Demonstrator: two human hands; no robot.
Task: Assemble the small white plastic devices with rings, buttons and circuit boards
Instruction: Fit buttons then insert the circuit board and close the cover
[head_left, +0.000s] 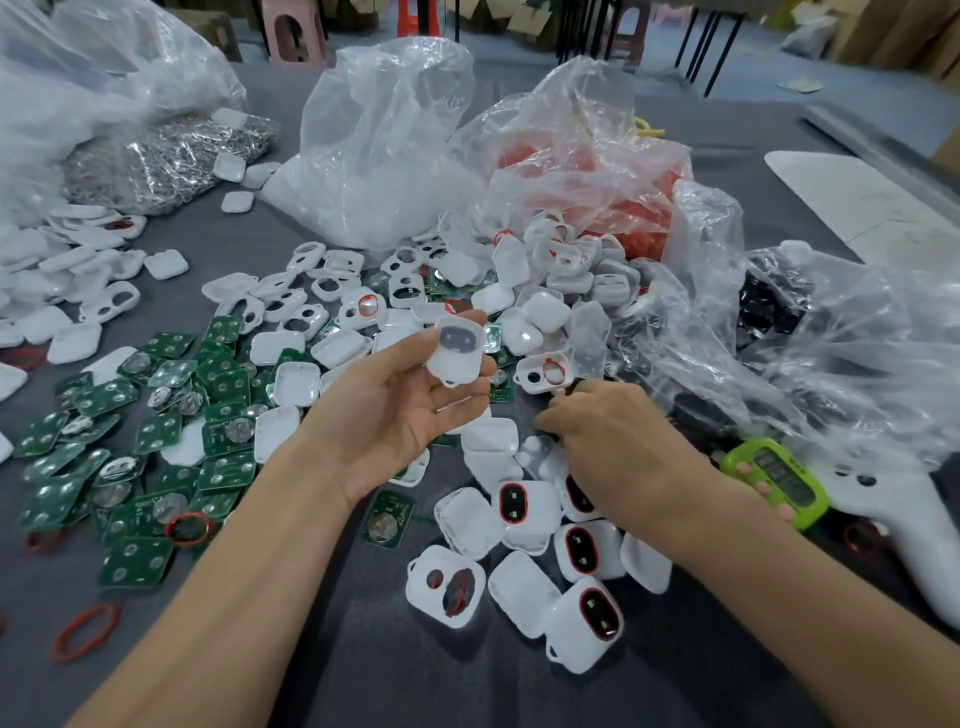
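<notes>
My left hand (400, 410) is raised palm up and holds a white plastic shell (457, 351) with a dark button pad in its fingertips. My right hand (618, 441) lies knuckles up on the table with its fingers curled down among white shells; what they touch is hidden. Assembled white devices with red rings and black buttons (584, 551) lie in front of my right wrist. Green circuit boards (156, 436) are spread to the left. A loose red ring (85, 631) lies at the near left.
The grey table (363, 649) carries several clear plastic bags: white parts (374, 197), red rings (623, 208), black parts (769, 312) and metal pieces (171, 161). A green timer (774, 480) and a white tool (893, 519) lie at the right.
</notes>
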